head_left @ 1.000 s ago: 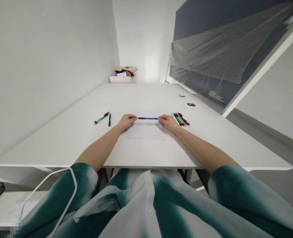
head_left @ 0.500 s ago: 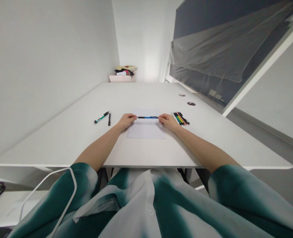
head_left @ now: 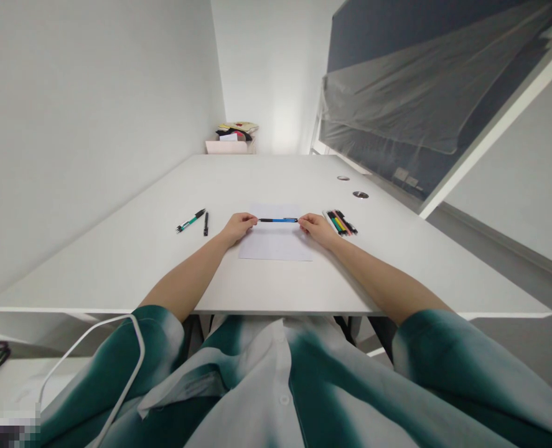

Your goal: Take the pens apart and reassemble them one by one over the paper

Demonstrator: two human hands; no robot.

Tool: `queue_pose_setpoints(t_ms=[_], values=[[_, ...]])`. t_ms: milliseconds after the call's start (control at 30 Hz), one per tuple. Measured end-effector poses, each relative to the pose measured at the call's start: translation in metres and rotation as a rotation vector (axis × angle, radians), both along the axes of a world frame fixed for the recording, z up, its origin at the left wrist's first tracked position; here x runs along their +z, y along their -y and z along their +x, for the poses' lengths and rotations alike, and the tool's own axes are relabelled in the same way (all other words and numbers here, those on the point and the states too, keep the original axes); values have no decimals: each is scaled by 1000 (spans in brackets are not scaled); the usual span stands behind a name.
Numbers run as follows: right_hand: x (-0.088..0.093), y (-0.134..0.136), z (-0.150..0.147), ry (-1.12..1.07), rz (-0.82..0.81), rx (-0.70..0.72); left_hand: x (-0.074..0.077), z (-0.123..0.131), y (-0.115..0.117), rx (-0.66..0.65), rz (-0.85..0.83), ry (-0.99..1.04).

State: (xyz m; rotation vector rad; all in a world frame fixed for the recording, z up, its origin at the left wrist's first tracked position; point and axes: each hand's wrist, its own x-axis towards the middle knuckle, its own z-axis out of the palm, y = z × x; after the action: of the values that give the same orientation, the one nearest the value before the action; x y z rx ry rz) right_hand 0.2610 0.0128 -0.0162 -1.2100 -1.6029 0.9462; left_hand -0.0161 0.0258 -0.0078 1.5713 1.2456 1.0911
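Note:
Between my two hands a blue pen with a black grip lies level, above a white sheet of paper. My left hand pinches its dark tip end. At the clip end, the fingers of my right hand are closed on it. Close by my right hand, several pens in green, yellow, pink and black lie side by side. Left of my left hand are a green and black pen and a short black pen, set apart from each other.
The white table reaches back to a pale box heaped with cloth-like items. Two round metal grommets sit at the right rear. A dark panel under plastic film stands along the right side. A white cable loops near my left sleeve.

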Motion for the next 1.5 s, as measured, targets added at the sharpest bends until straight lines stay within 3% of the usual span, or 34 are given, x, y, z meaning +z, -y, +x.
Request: queue_pose_setpoints(t_ms=[1500], values=[[3, 3, 0, 19, -16, 12, 4, 1, 4, 1, 29, -85]])
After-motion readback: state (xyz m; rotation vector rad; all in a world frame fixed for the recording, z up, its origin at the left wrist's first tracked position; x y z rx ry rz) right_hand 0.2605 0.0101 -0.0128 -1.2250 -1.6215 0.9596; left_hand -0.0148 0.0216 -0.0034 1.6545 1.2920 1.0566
